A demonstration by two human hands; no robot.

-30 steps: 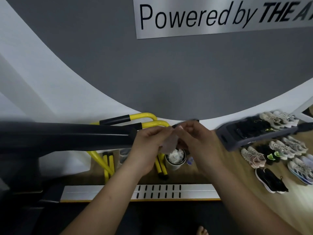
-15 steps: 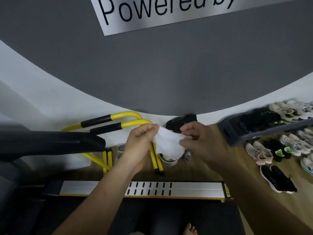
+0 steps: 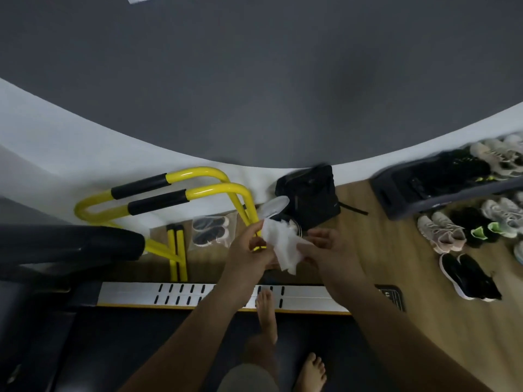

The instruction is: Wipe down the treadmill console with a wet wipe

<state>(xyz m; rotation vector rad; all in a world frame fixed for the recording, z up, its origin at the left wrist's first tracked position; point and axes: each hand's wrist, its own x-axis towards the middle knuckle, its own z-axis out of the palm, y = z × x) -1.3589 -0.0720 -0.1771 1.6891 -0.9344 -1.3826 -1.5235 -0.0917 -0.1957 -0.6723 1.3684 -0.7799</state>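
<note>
Grey wall (image 3: 254, 80); wet wipe (image 3: 281, 246) between left hand (image 3: 249, 251) and right hand (image 3: 325, 250).

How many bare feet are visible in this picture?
2. One foot reaches the silver strip ahead; the other foot stands nearer, on the dark belt, near the bottom edge.

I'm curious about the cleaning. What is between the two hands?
A crumpled white wipe, held by the left hand and the right hand, as the head view shows.
</note>
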